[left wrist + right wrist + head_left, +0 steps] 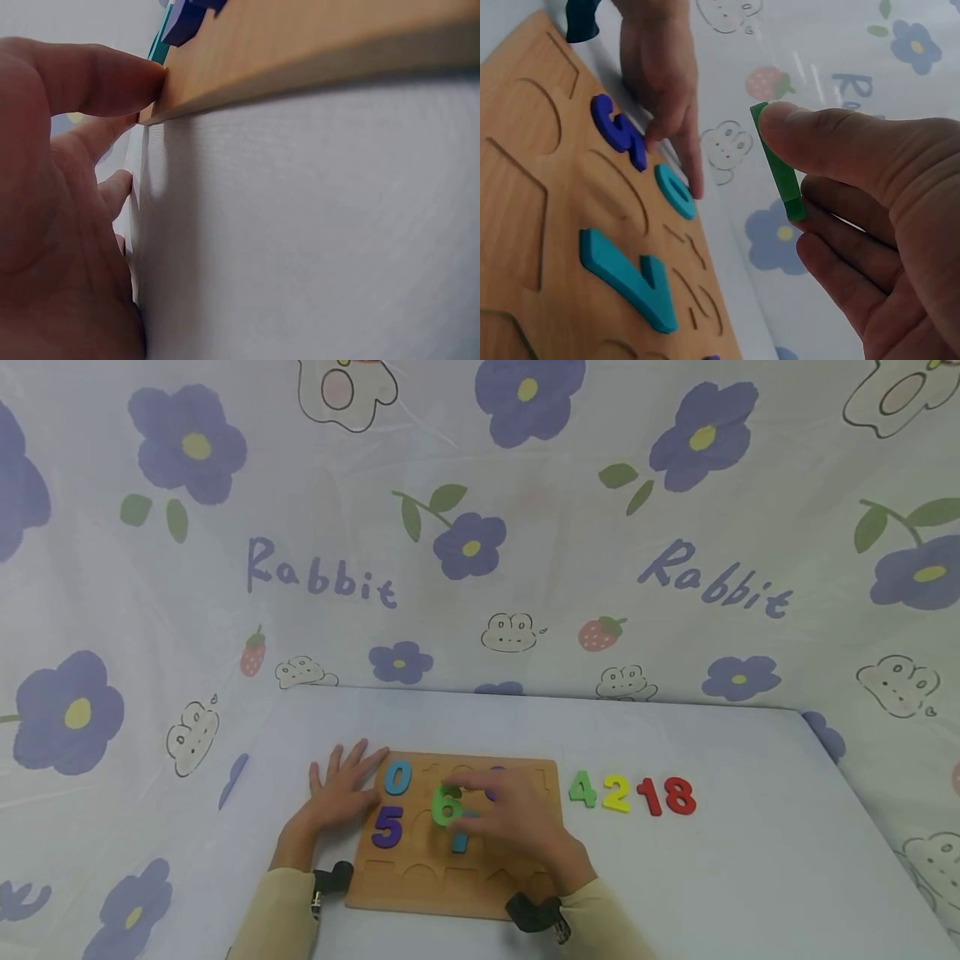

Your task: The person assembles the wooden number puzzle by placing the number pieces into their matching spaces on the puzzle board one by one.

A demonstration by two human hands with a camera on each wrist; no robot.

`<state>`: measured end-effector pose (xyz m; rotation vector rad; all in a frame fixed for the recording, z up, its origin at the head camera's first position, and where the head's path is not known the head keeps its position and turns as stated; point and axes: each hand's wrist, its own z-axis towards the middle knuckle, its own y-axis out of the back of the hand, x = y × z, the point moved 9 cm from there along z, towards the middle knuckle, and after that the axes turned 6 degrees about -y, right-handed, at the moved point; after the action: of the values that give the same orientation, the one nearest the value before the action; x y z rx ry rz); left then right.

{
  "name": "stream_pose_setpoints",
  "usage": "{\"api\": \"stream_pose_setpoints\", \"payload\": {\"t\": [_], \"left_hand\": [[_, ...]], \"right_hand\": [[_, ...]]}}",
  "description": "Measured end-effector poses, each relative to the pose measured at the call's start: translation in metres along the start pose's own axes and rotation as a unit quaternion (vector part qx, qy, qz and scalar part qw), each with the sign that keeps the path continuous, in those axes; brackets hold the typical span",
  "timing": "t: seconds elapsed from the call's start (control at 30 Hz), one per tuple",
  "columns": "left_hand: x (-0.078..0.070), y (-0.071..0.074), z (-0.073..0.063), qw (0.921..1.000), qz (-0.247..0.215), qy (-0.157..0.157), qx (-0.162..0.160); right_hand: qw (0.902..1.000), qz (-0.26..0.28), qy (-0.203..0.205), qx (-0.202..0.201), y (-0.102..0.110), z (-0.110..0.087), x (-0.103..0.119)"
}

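Between thumb and fingers, my right hand (pixel 517 820) pinches a green number 6 (pixel 437 807), raised above the wooden number board (pixel 360 893). Seen edge-on in the right wrist view, the green piece (pixel 781 171) is clear of the board. My left hand (pixel 335 800) rests at the board's left edge with fingers spread, its thumb touching the rim in the left wrist view. On the board sit a blue 0 (pixel 390 779), a purple 5 (pixel 387 837) and a blue 7 (pixel 619 276). Another purple piece (pixel 491 793) is mostly hidden behind my right hand.
Right of the board, a green 4 (pixel 583 790), a yellow 2 (pixel 617 794), a red 1 (pixel 652 797) and a red 8 (pixel 681 797) lie in a row on the white table (pixel 750 877). A patterned cloth (pixel 555 527) hangs behind.
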<state>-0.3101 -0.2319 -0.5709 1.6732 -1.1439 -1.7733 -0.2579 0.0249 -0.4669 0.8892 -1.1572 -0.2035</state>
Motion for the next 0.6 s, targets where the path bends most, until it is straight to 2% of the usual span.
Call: {"api": "stream_pose_setpoints", "payload": {"t": [0.1, 0.4, 0.6], "left_hand": [[-0.002, 0.001, -0.001, 0.9999, 0.004, 0.007, 0.006], [-0.003, 0.001, -0.002, 0.9998, 0.011, 0.011, 0.011], [-0.003, 0.003, -0.003, 0.9999, 0.009, 0.009, 0.010]], "right_hand": [[0.9996, 0.007, -0.015, 0.023, -0.012, 0.004, -0.004], [0.9961, 0.028, -0.057, 0.061, -0.044, 0.012, -0.013], [0.9958, 0.000, -0.052, 0.076, -0.062, 0.017, -0.019]]}}
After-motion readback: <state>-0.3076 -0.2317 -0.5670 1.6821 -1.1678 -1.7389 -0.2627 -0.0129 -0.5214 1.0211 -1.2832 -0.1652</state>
